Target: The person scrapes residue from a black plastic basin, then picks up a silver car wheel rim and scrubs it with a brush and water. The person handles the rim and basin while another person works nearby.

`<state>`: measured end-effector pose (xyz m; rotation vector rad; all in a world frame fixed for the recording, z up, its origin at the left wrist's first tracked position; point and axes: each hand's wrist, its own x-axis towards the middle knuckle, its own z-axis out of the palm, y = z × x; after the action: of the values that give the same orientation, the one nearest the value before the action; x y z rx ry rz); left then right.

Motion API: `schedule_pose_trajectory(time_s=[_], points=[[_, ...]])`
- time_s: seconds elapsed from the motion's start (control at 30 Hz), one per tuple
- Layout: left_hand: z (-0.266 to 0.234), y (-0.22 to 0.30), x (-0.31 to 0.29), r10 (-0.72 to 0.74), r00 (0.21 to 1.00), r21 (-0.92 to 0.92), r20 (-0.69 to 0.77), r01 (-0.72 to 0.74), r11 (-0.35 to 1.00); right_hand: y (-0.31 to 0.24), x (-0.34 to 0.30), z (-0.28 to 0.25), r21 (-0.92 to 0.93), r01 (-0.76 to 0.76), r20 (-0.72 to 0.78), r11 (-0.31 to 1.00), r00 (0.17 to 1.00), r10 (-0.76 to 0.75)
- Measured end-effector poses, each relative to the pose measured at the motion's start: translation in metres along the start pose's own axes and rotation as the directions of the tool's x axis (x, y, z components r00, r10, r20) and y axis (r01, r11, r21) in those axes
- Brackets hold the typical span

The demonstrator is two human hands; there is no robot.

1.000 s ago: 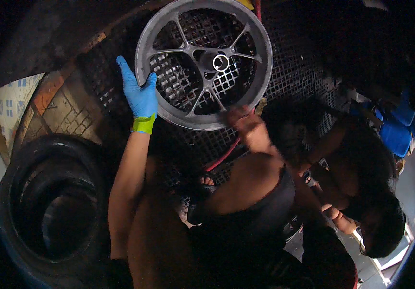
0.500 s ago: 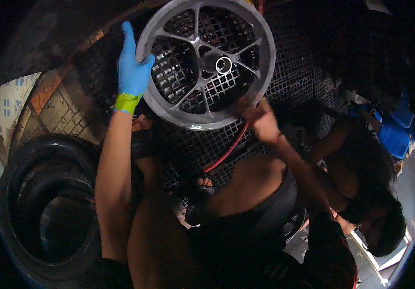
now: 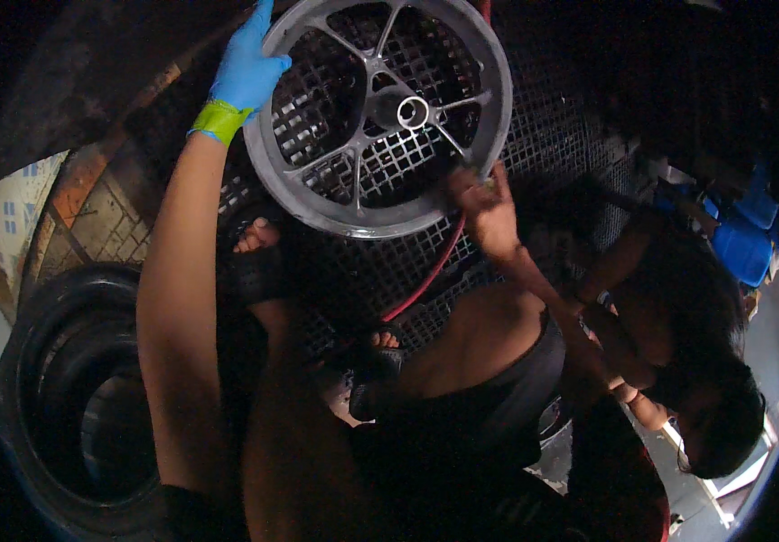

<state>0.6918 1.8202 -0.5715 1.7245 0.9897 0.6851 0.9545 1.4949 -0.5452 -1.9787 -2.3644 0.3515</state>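
A grey spoked motorcycle wheel rim (image 3: 495, 99) with no tyre is tilted at the top, its hub (image 3: 412, 113) facing me. My left hand (image 3: 245, 77), in a blue glove with a lime-green cuff, grips its upper left edge; the thumb lies against the metal and the fingertips run to the picture's upper edge. At the lower right edge of the rim is my bare right hand (image 3: 489, 212), its fingers bent and slightly blurred. They press on the rim and seem closed round something small that I cannot make out.
Black grid matting (image 3: 552, 126) lies beneath the rim, with a red hose (image 3: 425, 280) across it. Stacked black tyres (image 3: 23, 388) stand at lower left. Another person (image 3: 678, 298) crouches close on the right, near blue containers (image 3: 743, 248).
The rim has turned a little and shifted slightly left. My left hand has moved up along its edge, while my right hand stays near the lower right edge.
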Motion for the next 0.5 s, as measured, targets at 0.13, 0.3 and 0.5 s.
schedule_pose_trajectory(time_s=[0.13, 0.3, 0.5], points=[[0.019, 0.039, -0.001, -0.120, 0.993, -0.009, 0.017, 0.120, 0.993, -0.042, -0.037, 0.046, -0.003, -0.250, 0.042, 0.968, 0.967, 0.250], [0.020, -0.021, -0.053, -0.051, 0.970, -0.042, -0.236, 0.043, 0.998, -0.005, -0.008, -0.004, -0.049, -0.101, -0.058, 0.994, 0.994, 0.098], [0.051, -0.007, -0.104, -0.247, 0.881, -0.277, -0.404, 0.140, 0.951, -0.064, -0.043, 0.055, 0.326, -0.160, -0.139, 0.932, 0.967, 0.215]])
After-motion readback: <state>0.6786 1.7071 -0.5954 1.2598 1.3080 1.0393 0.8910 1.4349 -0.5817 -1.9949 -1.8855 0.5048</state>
